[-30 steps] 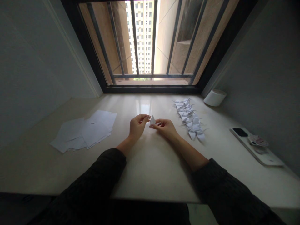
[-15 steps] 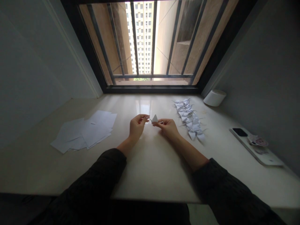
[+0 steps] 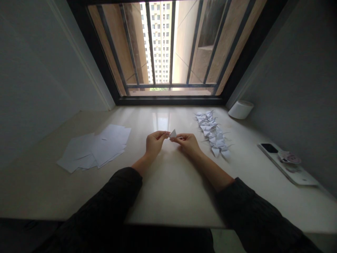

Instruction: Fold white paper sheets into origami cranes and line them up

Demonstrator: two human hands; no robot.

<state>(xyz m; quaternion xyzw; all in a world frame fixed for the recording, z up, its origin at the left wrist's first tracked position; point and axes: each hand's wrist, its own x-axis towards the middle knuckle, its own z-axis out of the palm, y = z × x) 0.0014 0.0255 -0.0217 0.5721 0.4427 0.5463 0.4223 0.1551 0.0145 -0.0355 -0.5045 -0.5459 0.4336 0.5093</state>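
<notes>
A small white paper crane (image 3: pixel 173 133) is between my two hands over the middle of the sill, one pointed flap standing up. My right hand (image 3: pixel 189 143) pinches its body between thumb and fingers from the right. From the left, my left hand (image 3: pixel 155 141) has thumb and fingertips pressed together on the thin pointed end. The fingers cover most of the crane's lower part. Several finished paper cranes (image 3: pixel 210 130) lie in a crowded double row to the right of my right hand.
Loose white paper sheets (image 3: pixel 112 144) lie overlapped at the left. On the right are a phone (image 3: pixel 286 165) with a round grip on its back and a white cylindrical object (image 3: pixel 240 109) by the wall. A barred window (image 3: pixel 171 102) closes off the far side of the pale sill (image 3: pixel 173 196).
My left fingertips have moved slightly right, closer to my right hand, and now press at the crane's narrow end. The upright flap has tilted a little. My right hand has barely moved.
</notes>
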